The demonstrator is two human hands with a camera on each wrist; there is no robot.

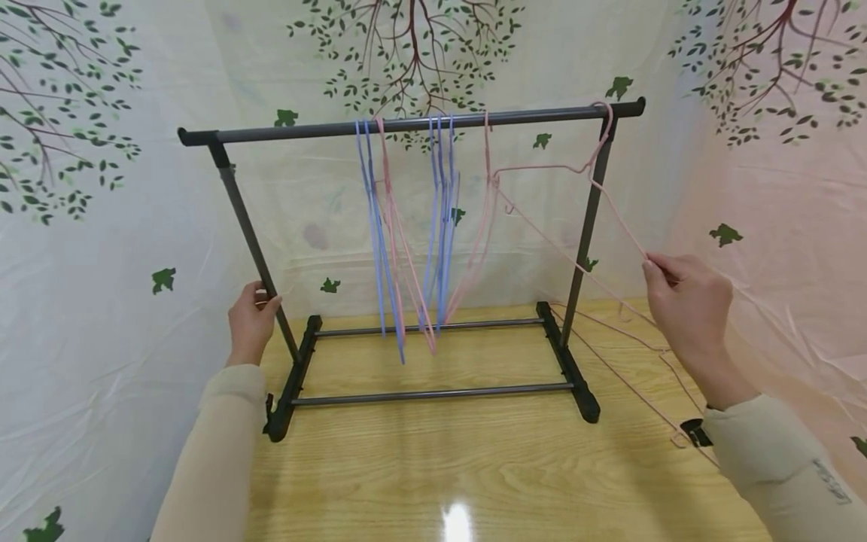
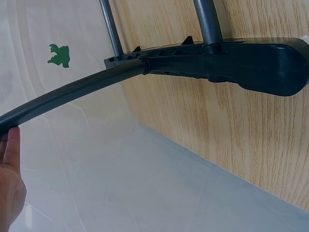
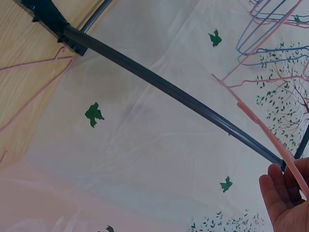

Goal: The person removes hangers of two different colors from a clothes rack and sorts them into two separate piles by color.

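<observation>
On the left, my left hand (image 1: 250, 324) holds the left post (image 1: 248, 233) of a dark metal clothes rack, thumb in front and fingers behind. The left wrist view catches only part of this hand (image 2: 10, 186), its fingertips against the post. My right hand (image 1: 691, 320) pinches one lower corner of a pink clothes hanger (image 3: 275, 139). That hanger's hook sits over the right end of the rack's top bar (image 1: 298, 132), beside the right post (image 1: 584, 241). Its far corner overlaps another hanging pink hanger in the head view.
Several blue hangers (image 1: 443, 226) and pink ones hang along the middle of the bar. More pink hangers lie on the wooden table (image 1: 433, 452), right of the rack's base (image 1: 577, 376). A cloth backdrop (image 1: 156, 226) with printed branches and leaves surrounds the rack.
</observation>
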